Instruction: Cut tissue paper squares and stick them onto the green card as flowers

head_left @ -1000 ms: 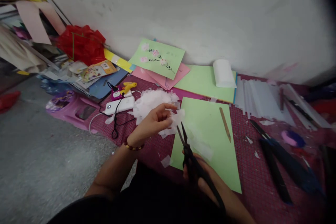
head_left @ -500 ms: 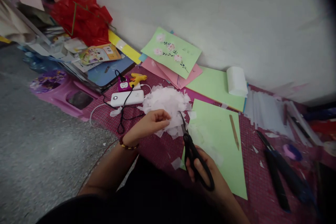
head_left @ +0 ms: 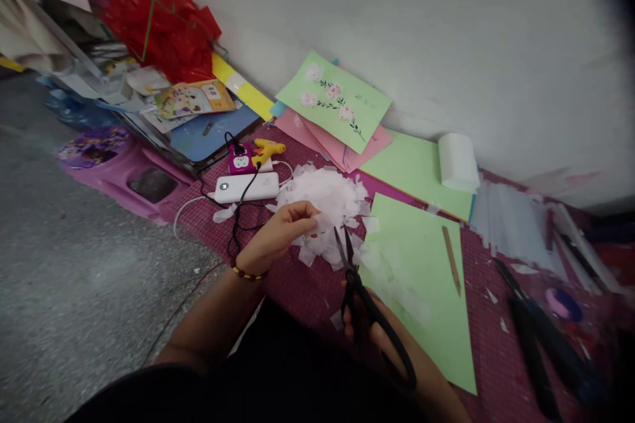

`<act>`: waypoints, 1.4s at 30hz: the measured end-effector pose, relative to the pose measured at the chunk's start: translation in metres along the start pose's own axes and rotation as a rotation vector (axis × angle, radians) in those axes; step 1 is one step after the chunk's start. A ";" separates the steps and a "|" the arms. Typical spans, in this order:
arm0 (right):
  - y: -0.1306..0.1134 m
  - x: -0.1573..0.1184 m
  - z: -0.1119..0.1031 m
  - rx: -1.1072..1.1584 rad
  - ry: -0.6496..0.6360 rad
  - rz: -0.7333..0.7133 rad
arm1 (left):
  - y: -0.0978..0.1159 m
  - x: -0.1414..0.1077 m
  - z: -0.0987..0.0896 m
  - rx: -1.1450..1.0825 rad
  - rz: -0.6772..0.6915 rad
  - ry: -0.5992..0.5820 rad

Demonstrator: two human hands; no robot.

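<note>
My left hand (head_left: 285, 231) pinches a small piece of thin white paper (head_left: 321, 219) between thumb and fingers, just over the near side of a heap of white paper pieces (head_left: 325, 190). My right hand (head_left: 381, 317) is wrapped round the handles of black scissors (head_left: 364, 297), whose blades are spread and point toward the heap. Under and beside the right hand lies a light green sheet (head_left: 426, 264), with thin white scraps on its left part and a brown pencil-like stick (head_left: 451, 261) on its right.
Left of the heap are a white power bank (head_left: 247, 188), a yellow glue gun (head_left: 268, 151) and black cords. A green card with flowers (head_left: 335, 100) leans by the wall. A white roll (head_left: 457, 162) and dark-handled tools (head_left: 536, 344) lie right. A pink stool (head_left: 133, 178) stands left.
The scissor blades have opened wider. My left fingers have closed together on a paper piece. The whole view has shifted slightly, so most things appear a little further right.
</note>
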State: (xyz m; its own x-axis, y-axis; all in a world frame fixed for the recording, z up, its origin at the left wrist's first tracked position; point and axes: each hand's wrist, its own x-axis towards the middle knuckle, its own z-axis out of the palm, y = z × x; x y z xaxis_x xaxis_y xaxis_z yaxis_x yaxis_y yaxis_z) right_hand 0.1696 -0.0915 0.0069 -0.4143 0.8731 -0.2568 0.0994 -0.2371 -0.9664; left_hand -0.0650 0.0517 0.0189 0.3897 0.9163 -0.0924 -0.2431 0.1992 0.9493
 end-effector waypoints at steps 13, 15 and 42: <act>-0.007 0.018 0.008 0.055 0.071 0.063 | -0.004 -0.004 0.007 0.174 -0.080 -0.096; -0.006 0.018 0.009 0.083 0.095 0.082 | -0.002 -0.007 0.006 0.151 -0.102 -0.086; -0.007 0.025 0.006 0.047 0.116 0.088 | -0.006 -0.002 0.028 0.080 -0.106 0.024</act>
State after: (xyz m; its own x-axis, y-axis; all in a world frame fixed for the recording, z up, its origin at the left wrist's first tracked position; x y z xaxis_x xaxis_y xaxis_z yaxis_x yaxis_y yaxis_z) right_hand 0.1534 -0.0702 0.0074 -0.2987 0.8906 -0.3431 0.0870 -0.3326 -0.9391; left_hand -0.0393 0.0386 0.0220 0.3877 0.8999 -0.1997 -0.1296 0.2677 0.9548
